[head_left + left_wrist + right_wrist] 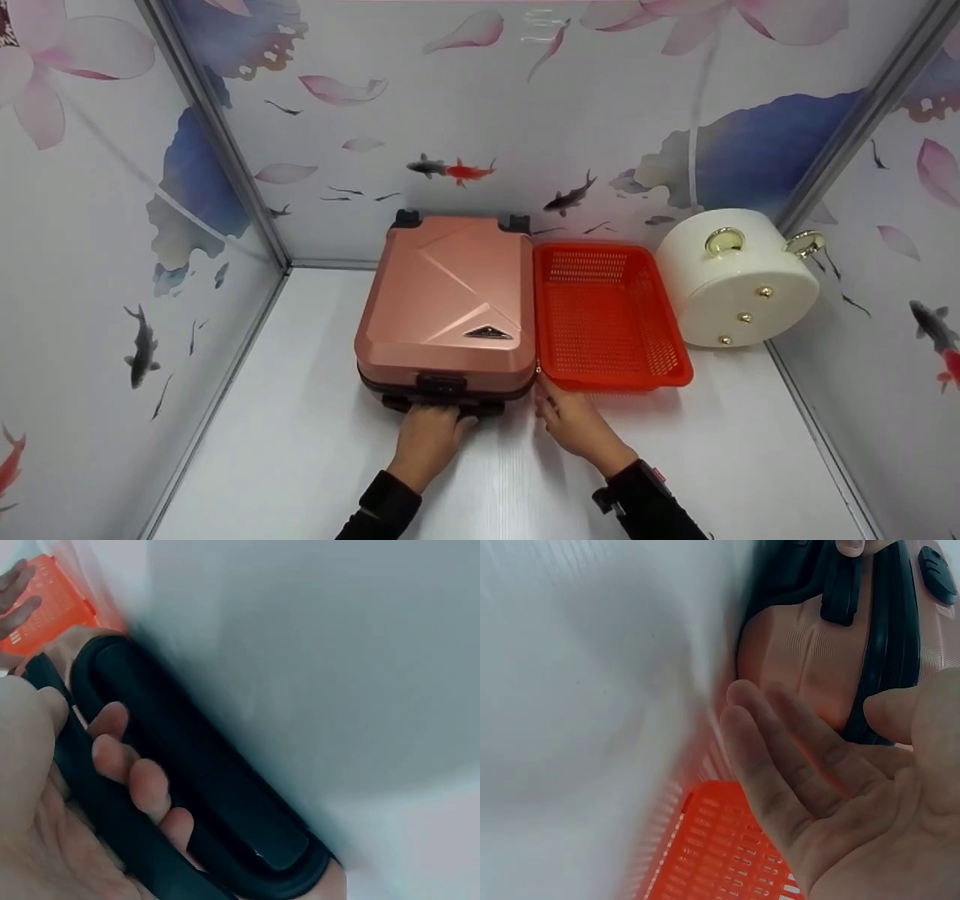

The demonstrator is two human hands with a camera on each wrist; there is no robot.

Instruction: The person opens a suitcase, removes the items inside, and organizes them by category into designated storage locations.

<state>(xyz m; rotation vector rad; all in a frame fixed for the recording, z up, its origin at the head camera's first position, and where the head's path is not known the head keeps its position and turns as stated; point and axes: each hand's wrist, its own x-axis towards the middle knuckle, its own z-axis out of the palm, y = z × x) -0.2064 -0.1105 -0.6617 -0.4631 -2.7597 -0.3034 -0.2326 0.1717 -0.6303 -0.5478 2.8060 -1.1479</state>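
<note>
A rose-gold hard-shell suitcase (pixel 450 292) lies flat, its dark zipper band (pixel 891 622) running around the side. My left hand (pixel 429 442) grips the suitcase's black handle (pixel 105 795) at the front, fingers curled round it. At the suitcase's front right corner is my right hand (pixel 574 420). Its thumb and index finger come together at the zipper band, where a small shiny zipper pull (pixel 538 368) shows at the fingertip in the head view. The other fingers extend loosely beside the shell. In the right wrist view the thumb hides the pull.
A red-orange perforated plastic basket (pixel 615 322) stands right against the suitcase. Beyond it, a white round case (pixel 739 281) with gold rings and gold studs leans near the right wall. Printed panels with lotus and fish enclose the white table (pixel 292 420) at the back and both sides.
</note>
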